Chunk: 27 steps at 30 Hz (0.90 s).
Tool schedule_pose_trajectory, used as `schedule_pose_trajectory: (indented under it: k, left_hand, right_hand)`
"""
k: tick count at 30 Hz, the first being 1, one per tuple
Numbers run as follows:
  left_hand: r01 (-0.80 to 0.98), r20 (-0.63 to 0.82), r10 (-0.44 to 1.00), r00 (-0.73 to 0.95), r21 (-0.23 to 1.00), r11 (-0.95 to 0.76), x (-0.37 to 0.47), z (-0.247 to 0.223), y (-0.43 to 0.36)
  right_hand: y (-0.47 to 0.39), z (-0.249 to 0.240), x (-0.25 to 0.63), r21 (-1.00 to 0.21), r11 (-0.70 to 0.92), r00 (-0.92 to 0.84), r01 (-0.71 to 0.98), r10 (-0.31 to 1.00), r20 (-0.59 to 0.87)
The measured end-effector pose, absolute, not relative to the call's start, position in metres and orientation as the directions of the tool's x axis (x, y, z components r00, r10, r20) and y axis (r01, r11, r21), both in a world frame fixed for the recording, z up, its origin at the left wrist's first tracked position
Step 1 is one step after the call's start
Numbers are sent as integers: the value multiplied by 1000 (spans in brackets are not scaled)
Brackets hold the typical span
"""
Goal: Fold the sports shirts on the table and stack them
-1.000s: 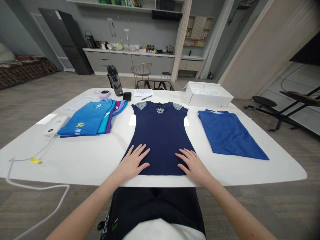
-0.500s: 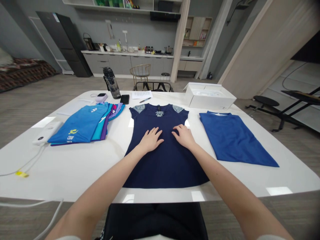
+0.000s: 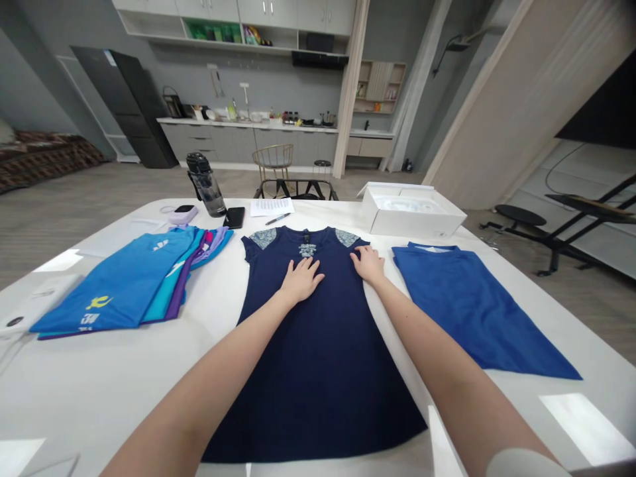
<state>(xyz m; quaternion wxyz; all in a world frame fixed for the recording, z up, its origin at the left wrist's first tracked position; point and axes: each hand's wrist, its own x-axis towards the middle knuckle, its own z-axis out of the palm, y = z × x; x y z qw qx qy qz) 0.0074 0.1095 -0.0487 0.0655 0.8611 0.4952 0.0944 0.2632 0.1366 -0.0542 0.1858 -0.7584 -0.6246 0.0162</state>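
A dark navy short-sleeved shirt [image 3: 318, 358] lies spread flat on the white table [image 3: 134, 391], its neckline toward the far side. Patterned patches mark its shoulders and the front below the collar. My left hand [image 3: 301, 279] rests palm down on the chest of the shirt, fingers spread. By the right sleeve edge, my right hand [image 3: 368, 264] touches the cloth with bent fingers that are apart; I see nothing held in it. To the right lies a folded blue shirt [image 3: 472, 298]. A stack of folded shirts [image 3: 124, 278], blue on top, sits at the left.
Along the far edge stand a water bottle [image 3: 206, 185], a black phone [image 3: 234, 217], a paper sheet [image 3: 271, 207], a pen [image 3: 277, 218] and an open white box [image 3: 415, 218]. A white power strip [image 3: 37, 301] lies at the left. A chair [image 3: 298, 190] stands beyond the table.
My right hand has moved up and outward from the shirt's chest to its right sleeve. My left hand stays on the chest, slightly nearer the collar. The camera view has shifted.
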Motion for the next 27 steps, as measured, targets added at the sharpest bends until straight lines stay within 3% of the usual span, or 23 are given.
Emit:
schedule_pose_trajectory:
  k: [7, 11, 15, 22, 27]
  left_hand:
    - [804, 224, 829, 512, 214, -554, 45, -48, 125]
    - [818, 267, 828, 493, 181, -546, 54, -51, 124]
    - [749, 321, 744, 587, 136, -649, 85, -36, 108]
    - [870, 87, 914, 396, 281, -404, 159, -32, 96]
    - [880, 103, 933, 346, 308, -360, 160, -36, 95]
  right_hand:
    - [191, -61, 290, -439, -412, 504, 799, 856, 114]
    - [208, -65, 308, -466, -443, 524, 766, 850, 53]
    - [220, -66, 324, -510, -433, 487, 743, 873, -30]
    - [224, -65, 325, -565, -420, 487, 710, 873, -36]
    - [217, -56, 321, -718, -346, 470, 604, 882, -29]
